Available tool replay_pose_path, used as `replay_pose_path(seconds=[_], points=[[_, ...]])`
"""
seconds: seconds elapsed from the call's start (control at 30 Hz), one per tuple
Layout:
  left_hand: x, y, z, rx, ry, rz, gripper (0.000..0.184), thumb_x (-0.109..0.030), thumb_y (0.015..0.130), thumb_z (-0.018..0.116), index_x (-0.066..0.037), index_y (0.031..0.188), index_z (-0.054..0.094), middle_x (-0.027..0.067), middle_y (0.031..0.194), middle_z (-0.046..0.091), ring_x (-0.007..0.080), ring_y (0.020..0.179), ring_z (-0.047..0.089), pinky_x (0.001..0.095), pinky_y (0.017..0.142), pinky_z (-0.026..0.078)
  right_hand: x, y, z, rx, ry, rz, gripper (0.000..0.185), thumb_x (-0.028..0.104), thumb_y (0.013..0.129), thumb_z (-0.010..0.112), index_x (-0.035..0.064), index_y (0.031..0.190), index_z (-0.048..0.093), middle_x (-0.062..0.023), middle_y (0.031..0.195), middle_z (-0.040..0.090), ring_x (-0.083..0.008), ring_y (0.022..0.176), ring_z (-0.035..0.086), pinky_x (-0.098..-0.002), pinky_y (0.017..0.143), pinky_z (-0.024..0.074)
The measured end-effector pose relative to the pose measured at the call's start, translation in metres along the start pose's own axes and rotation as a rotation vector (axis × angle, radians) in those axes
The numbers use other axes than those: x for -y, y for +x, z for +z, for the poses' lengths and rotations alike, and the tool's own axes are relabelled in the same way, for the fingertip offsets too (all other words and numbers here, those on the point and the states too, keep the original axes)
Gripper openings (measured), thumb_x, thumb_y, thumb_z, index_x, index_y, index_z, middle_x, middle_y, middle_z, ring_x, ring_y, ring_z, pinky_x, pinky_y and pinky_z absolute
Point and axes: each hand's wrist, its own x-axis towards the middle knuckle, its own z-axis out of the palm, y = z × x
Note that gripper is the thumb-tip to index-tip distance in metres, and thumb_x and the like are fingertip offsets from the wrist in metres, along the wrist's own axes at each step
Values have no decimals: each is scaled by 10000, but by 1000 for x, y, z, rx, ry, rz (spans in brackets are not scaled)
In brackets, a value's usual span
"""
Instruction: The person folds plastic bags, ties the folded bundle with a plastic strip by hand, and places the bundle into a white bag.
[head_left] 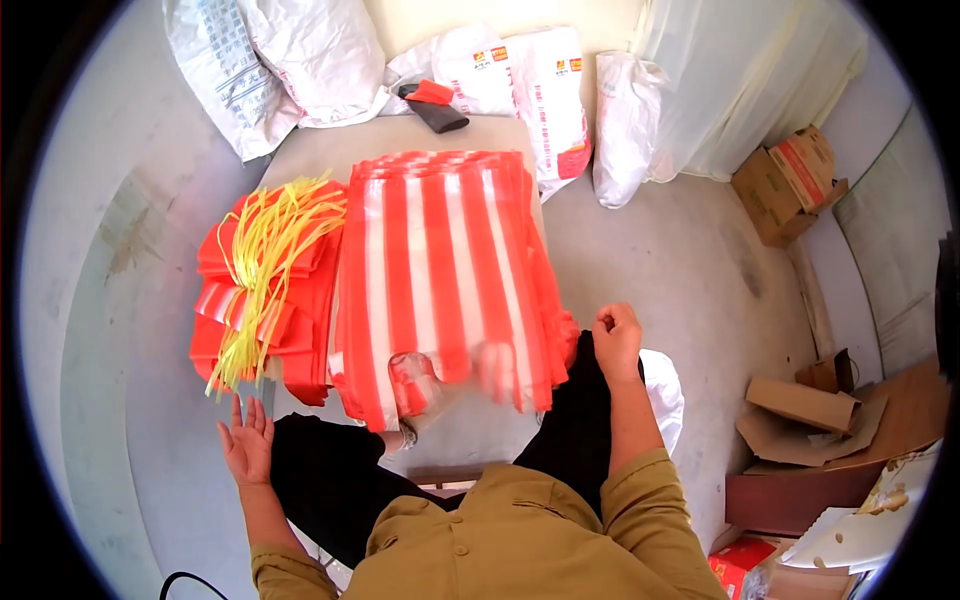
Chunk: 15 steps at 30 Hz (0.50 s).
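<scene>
In front of me lies a tall stack of red-and-white striped plastic bags (430, 270), their cut-out handle ends toward me. To its left are folded bundles of red bags (310, 345), with a bunch of thin yellow strips (262, 260) draped over them. My left hand (247, 440) is palm up with fingers spread, just below the lower ends of the strips, and holds nothing. Above my right thigh, to the right of the stack, my right hand (617, 335) is curled into a loose fist, apart from the bags. Nothing shows in it.
Several stuffed white sacks (545, 100) lean along the back wall. A dark roll with a red piece (438, 112) lies at the table's far edge. Cardboard boxes (790, 185) stand at the far right, and opened cardboard (810, 420) lies nearer on the right.
</scene>
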Motion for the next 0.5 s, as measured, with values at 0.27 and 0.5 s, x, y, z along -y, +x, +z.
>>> replay_pose_path(seconds=[0.27, 0.5], points=[[0, -1, -3, 17, 3, 6, 671, -486, 1076, 515, -155, 1621, 306, 170, 1566, 465, 328, 1449, 462, 586, 1138, 434, 5, 0, -3, 18, 50, 28, 93, -83, 828, 622, 7, 831, 598, -80, 826, 571, -184, 691, 567, -317, 647, 480], [2, -2, -2, 56, 14, 14, 689, -471, 1068, 540, -158, 1628, 288, 172, 1569, 458, 327, 1463, 444, 578, 1145, 430, 5, -1, -6, 46, 37, 96, 83, -49, 836, 648, 14, 886, 630, -121, 871, 609, -253, 745, 626, -344, 706, 518]])
